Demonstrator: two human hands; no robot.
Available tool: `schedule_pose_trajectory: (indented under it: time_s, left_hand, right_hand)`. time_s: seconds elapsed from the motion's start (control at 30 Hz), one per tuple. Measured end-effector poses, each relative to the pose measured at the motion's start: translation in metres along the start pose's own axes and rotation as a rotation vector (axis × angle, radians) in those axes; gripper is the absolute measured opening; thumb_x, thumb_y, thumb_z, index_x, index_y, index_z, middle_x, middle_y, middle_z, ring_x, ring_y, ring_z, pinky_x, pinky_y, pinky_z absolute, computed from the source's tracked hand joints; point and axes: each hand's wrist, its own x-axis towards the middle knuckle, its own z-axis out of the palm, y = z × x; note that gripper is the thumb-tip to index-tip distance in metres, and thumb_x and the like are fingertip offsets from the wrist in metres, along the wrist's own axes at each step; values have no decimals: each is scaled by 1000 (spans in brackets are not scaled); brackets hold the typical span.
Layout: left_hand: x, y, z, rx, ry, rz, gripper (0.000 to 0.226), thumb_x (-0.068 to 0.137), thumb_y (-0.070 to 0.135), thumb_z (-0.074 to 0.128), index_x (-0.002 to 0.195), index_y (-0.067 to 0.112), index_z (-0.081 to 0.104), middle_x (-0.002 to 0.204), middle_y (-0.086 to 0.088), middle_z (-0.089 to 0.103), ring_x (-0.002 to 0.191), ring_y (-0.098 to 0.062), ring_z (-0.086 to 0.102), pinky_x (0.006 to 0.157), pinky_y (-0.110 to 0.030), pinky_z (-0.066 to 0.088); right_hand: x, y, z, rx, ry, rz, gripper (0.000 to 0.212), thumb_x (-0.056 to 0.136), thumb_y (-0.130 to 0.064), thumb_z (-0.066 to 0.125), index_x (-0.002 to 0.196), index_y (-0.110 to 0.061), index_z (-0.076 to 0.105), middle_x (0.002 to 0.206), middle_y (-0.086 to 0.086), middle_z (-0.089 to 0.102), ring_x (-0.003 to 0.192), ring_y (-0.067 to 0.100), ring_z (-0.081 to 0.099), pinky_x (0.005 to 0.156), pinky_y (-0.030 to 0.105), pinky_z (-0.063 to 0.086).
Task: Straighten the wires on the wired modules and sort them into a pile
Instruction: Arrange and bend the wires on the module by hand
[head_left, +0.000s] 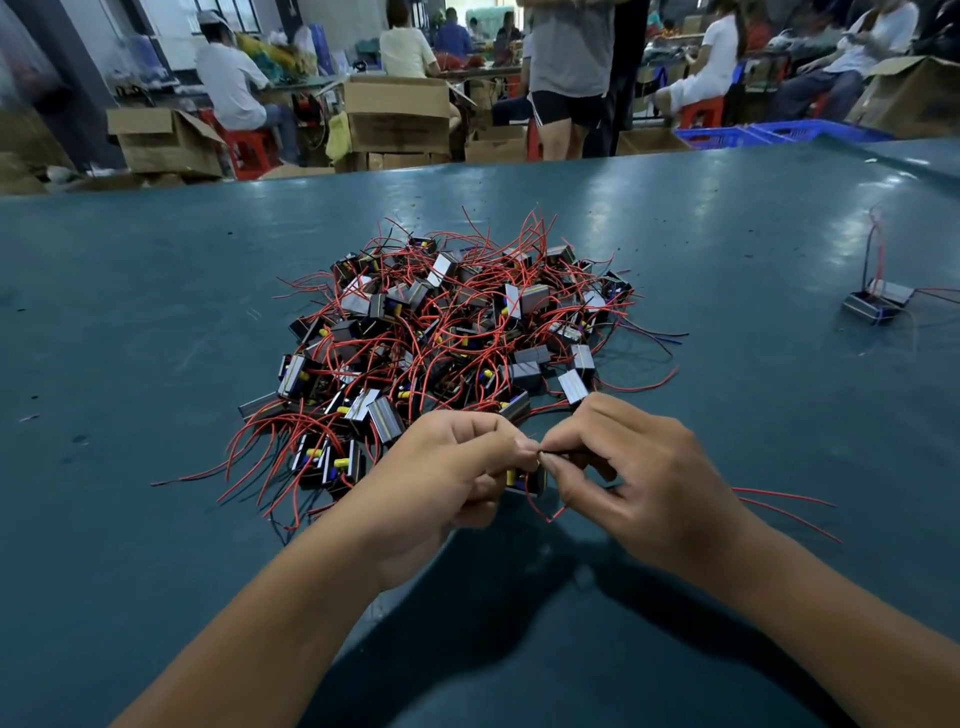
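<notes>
- holding one wired module (525, 480) up between them, both hands work just above the near edge of the table (130, 322), on the near side of the tangled heap (447, 338).
- head view: the left hand (452, 478) has its fingers curled round the module's body, so the small block sits at the right side of that fist, only partly in sight, with a yellow part showing.
- the right hand (639, 483) pinches a thin dark wire (563, 455) between thumb and forefinger, hard against the left hand's fingertips; the other fingers are loosely curled.
- the dark wire runs about level, from the module out toward the table's right edge, so its long axis lies across the person; the right hand is the one placed to draw along it, i'd judge.
- a red wire (543, 506) hangs from the module in a loop below the hands, bent rather than straight.
- two red wire ends (789, 506) trail out past the right wrist toward the right edge; whether they belong to this module i cannot tell.
- well apart, near the right edge, two modules (878, 301) sit together with wires standing up, seemingly the sorted pile begun.
</notes>
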Motion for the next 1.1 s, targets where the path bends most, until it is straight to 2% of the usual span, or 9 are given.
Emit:
schedule_pose_trajectory:
  time_s: [0.17,0.3,0.37,0.5,0.57,0.63,0.7,0.87,1.1]
  left_hand:
    - [1,-1,2,-36,7,-16,36,96,11,59,62,20,66,59,2,38,48,-7,29,41,-17,23]
    - [2,-4,-5,497,158,353,13,95,24,66,84,19,71,59,14,51,51,-2,41,51,-14,33]
    - [3,-3,-10,680,226,510,4,91,24,67,92,23,71,75,16,57,60,-3,50,59,-10,36]
    - [5,-4,-15,970,231,727,13,86,16,78,99,17,74,93,7,57,72,3,51,67,-9,35]
    - [5,-4,-16,1043,232,788,12,88,22,76,98,15,76,95,5,58,79,2,53,67,-19,43]
    - [4,-3,-17,1115,247,859,15,91,27,72,96,15,77,94,2,60,80,-10,58,62,-34,49]
    - [4,-1,-18,1207,247,928,19,94,30,67,94,14,77,93,-1,63,78,-17,60,58,-39,50]
    - [2,2,-17,1300,192,975,24,97,28,60,95,11,76,93,-5,67,79,-23,63,56,-42,51]
    - [4,1,-20,1217,172,953,19,97,25,62,97,10,74,97,-3,63,84,-22,60,62,-44,50]
  right_hand:
    - [-1,1,0,16,5,46,7,90,-11,65,85,-8,68,78,-6,56,69,1,48,64,16,40]
    - [-1,3,-2,95,23,126,4,86,-7,68,83,-9,67,77,-12,51,70,-7,47,67,5,33]
    - [0,3,-2,88,25,131,4,86,-7,68,82,-8,67,76,-13,50,70,-7,47,67,5,33]
    - [0,3,-3,112,16,141,4,87,-8,68,83,-9,67,77,-18,48,69,-7,48,66,5,32]
    - [0,3,-3,124,7,143,4,87,-9,68,84,-11,67,78,-19,49,69,-5,48,65,5,32]
    - [0,2,-3,125,-2,140,4,88,-10,68,84,-12,67,78,-20,49,69,-6,48,65,5,32]
    - [0,2,-3,119,-11,137,4,88,-10,68,85,-12,67,79,-19,50,70,-7,48,66,5,32]
    - [-1,1,-2,129,-28,138,3,87,-10,68,85,-12,68,78,-14,53,71,-6,49,67,5,33]
    - [0,1,-2,186,-20,157,2,86,-9,68,85,-10,69,78,-17,54,71,-4,51,66,6,34]
